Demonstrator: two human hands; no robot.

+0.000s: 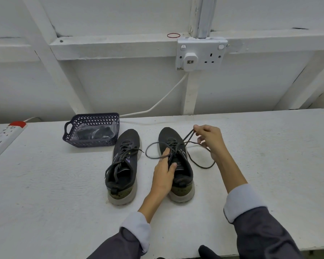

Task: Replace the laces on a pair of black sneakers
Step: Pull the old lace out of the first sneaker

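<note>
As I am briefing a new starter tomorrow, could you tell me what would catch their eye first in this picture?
The right hand pinches a dark lace pulled up in loops from a black sneaker in the middle of the table, while the left hand grips that sneaker. A second sneaker stands beside it, laced but untied, with a dark basket behind it.

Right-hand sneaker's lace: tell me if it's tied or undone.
Undone. The lace trails loose over the table either side of the sneaker; the right hand pinches it up, and no knot shows.
</note>
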